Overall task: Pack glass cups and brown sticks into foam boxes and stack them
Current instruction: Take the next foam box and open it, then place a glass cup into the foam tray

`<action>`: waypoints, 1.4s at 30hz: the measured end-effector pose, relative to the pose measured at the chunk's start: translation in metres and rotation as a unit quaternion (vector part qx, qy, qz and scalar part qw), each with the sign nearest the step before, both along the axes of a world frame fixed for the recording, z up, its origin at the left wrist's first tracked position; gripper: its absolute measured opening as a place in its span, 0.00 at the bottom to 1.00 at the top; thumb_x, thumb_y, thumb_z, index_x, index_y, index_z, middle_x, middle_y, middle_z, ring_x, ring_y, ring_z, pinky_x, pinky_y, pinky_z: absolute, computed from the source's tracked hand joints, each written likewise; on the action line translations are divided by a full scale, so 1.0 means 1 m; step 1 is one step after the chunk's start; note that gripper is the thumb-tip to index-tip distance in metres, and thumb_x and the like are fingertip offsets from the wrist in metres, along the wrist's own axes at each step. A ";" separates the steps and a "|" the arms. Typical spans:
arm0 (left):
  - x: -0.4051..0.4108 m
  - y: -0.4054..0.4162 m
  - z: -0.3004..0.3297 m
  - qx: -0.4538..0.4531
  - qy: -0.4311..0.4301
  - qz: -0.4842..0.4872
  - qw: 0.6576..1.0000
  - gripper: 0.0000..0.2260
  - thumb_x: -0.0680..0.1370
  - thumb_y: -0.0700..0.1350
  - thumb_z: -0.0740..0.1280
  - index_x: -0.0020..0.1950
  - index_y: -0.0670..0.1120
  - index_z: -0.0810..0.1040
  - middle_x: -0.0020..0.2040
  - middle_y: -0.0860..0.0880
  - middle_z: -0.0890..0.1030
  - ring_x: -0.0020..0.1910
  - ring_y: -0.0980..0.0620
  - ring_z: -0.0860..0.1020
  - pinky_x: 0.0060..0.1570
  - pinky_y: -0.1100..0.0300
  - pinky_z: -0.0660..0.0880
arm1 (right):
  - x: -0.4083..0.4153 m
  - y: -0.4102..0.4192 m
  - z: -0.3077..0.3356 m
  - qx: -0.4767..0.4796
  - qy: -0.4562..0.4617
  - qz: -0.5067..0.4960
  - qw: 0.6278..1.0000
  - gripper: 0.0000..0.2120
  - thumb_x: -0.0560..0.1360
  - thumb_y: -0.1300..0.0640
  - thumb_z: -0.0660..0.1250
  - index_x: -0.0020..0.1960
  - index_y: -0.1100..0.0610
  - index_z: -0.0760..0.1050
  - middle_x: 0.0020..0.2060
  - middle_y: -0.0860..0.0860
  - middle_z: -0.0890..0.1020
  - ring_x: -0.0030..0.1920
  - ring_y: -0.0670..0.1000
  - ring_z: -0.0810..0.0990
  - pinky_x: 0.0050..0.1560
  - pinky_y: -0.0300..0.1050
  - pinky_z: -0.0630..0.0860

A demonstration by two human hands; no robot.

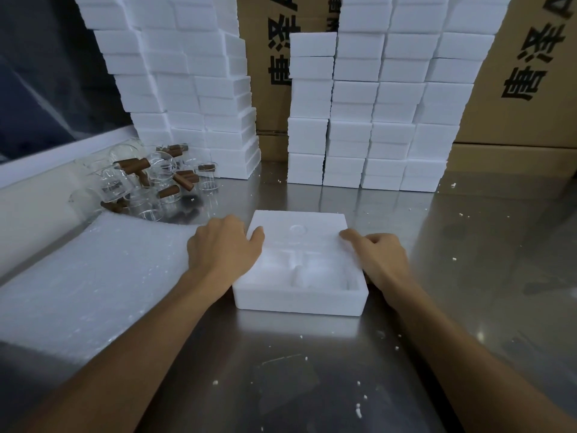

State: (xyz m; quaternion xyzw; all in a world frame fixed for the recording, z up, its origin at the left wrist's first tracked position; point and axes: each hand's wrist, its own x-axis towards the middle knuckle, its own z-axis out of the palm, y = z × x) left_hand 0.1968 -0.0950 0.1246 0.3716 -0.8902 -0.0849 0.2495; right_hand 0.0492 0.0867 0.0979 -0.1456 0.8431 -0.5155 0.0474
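Open foam box [299, 295] sits mid desk [468, 245], nearer the front edge. L hand [223, 245] holds its left side w/ fingers curled; R hand [379, 256] holds its right side. Glass cups [146, 189] & brown sticks [168, 191] piled at back-left corner. Foam box stacks [368, 120] along back edge.
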 end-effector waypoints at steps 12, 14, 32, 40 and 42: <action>0.014 -0.019 0.030 -0.004 0.167 -0.015 0.986 0.12 0.76 0.49 0.66 0.34 0.47 0.79 0.32 0.50 0.80 0.34 0.48 0.78 0.38 0.56 0.75 | -0.004 -0.007 -0.008 -0.060 0.031 -0.051 0.996 0.15 0.70 0.50 0.66 0.31 0.60 0.74 0.22 0.48 0.76 0.24 0.46 0.72 0.29 0.40 0.67; 0.019 -0.034 0.031 0.032 0.171 0.012 0.985 0.11 0.75 0.49 0.67 0.34 0.46 0.80 0.31 0.51 0.80 0.34 0.47 0.78 0.39 0.55 0.76 | -0.005 -0.006 -0.008 -0.098 0.018 -0.061 0.993 0.16 0.71 0.51 0.66 0.38 0.66 0.77 0.29 0.56 0.81 0.23 0.48 0.74 0.29 0.40 0.70; 0.018 -0.143 0.022 0.041 -0.045 0.170 0.983 0.07 0.77 0.42 0.68 0.51 0.40 0.81 0.46 0.40 0.77 0.48 0.39 0.77 0.43 0.49 0.73 | -0.009 -0.006 -0.011 -0.129 0.051 -0.081 0.987 0.16 0.71 0.55 0.66 0.36 0.68 0.72 0.37 0.62 0.81 0.28 0.50 0.69 0.31 0.44 0.69; 0.009 -0.126 0.022 0.091 -0.044 0.059 0.993 0.06 0.77 0.42 0.67 0.44 0.44 0.83 0.43 0.43 0.83 0.44 0.43 0.79 0.49 0.50 0.77 | -0.007 -0.007 -0.010 -0.119 0.056 -0.082 0.988 0.14 0.73 0.55 0.67 0.37 0.67 0.76 0.36 0.61 0.82 0.29 0.51 0.71 0.34 0.45 0.73; 0.009 -0.123 0.023 0.100 -0.037 0.059 0.993 0.06 0.77 0.42 0.67 0.44 0.44 0.83 0.44 0.43 0.83 0.44 0.43 0.79 0.48 0.51 0.77 | -0.007 -0.006 -0.010 -0.118 0.056 -0.079 0.988 0.13 0.73 0.56 0.67 0.37 0.66 0.77 0.35 0.60 0.82 0.28 0.51 0.71 0.34 0.44 0.73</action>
